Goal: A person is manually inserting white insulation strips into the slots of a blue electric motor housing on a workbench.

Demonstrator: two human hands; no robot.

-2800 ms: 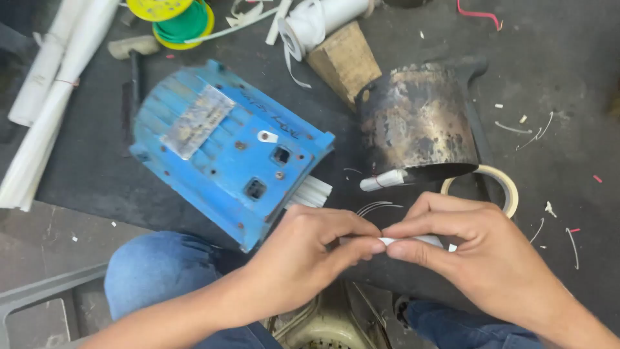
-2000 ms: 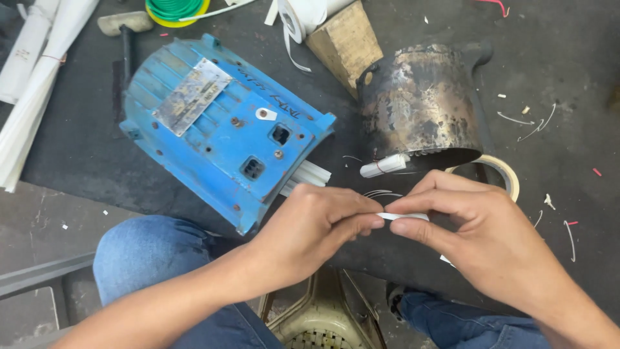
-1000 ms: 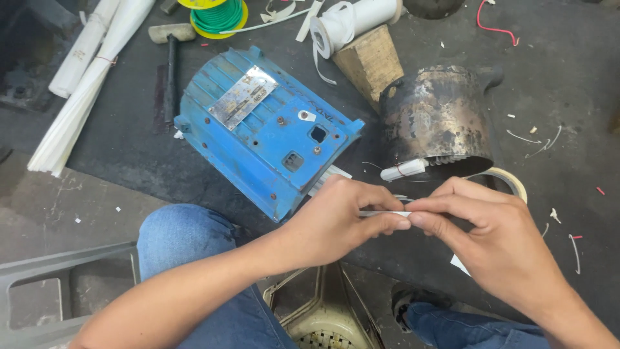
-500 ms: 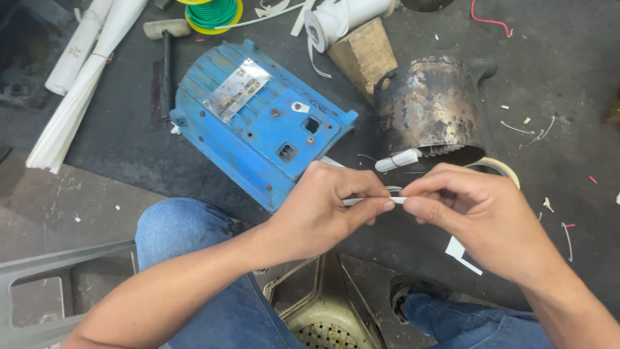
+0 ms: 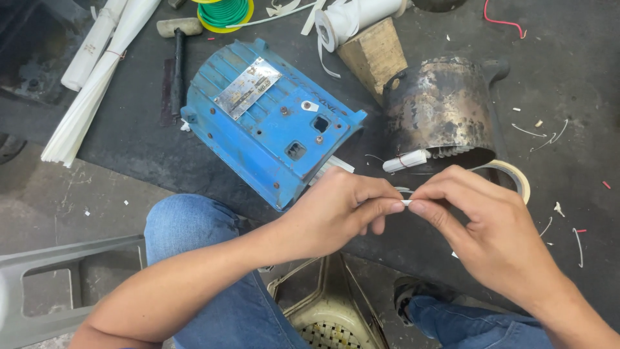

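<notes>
My left hand [image 5: 336, 210] and my right hand [image 5: 481, 229] meet fingertip to fingertip over a dark mat [image 5: 129, 139], both pinching a small white sleeve piece [image 5: 407, 202] on a thin wire. Just beyond them lies a blue finned motor housing [image 5: 271, 119] with a metal plate on it. To its right sits a rusty dark metal cylinder [image 5: 439, 113] with a white sleeved wire end [image 5: 405, 160] sticking out of it. A ring of pale tape [image 5: 520, 178] lies partly behind my right hand.
A wooden block [image 5: 371, 55], a white tape roll [image 5: 352, 16], a green wire spool [image 5: 223, 13], a hammer [image 5: 177, 58] and long white strips [image 5: 90, 84] lie at the back. A beige perforated stool [image 5: 332, 317] shows between my knees. A grey frame [image 5: 39, 291] lies on the floor at left.
My hands stay pinched on the white sleeve piece, working it along the wire. The view has shifted a little, so the housing and cylinder sit slightly differently in the picture.
</notes>
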